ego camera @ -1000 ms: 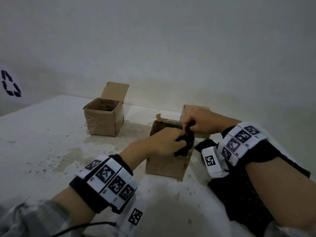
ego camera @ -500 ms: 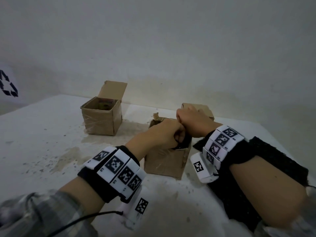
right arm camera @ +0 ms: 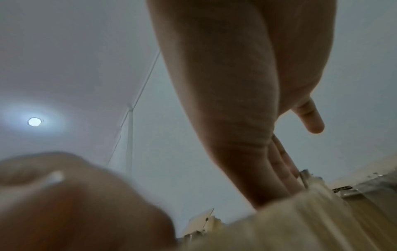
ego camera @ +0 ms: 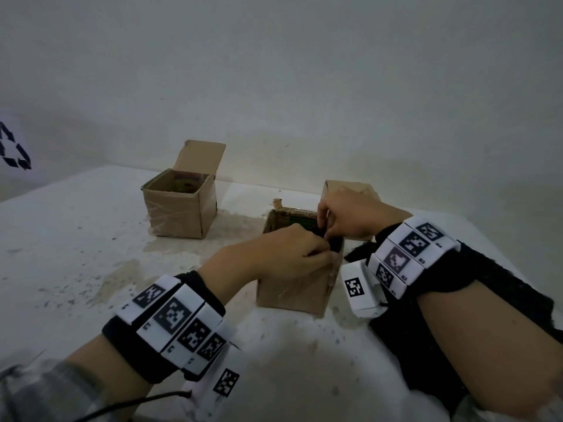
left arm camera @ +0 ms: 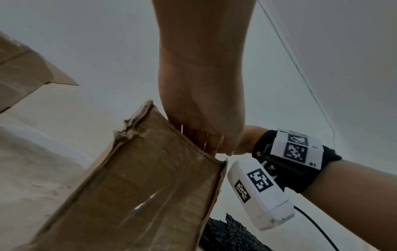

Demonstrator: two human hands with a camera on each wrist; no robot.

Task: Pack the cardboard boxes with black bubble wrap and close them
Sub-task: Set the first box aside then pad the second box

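An open cardboard box [ego camera: 292, 287] stands in the middle of the white table [ego camera: 76, 239]. Both hands are at its top right corner. My left hand [ego camera: 316, 254] is curled over the near rim, its fingers on a wad of black bubble wrap [ego camera: 334, 243] that is mostly down inside the box. My right hand [ego camera: 330, 231] reaches in from behind. In the right wrist view its fingers [right arm camera: 279, 169] point fairly straight down into the box. The left wrist view shows the box wall [left arm camera: 150, 195] with my left hand [left arm camera: 206, 135] over its rim.
A second open box [ego camera: 179, 208] with its flap up stands at the back left. A third box [ego camera: 359, 187] sits behind my right hand. A large sheet of black bubble wrap [ego camera: 426, 345] lies under my right forearm. The wall is close behind.
The wad of wrap, held above the rim a second ago, has gone down into the box. Both hands have followed it down, and the right hand's fingers now reach inside.
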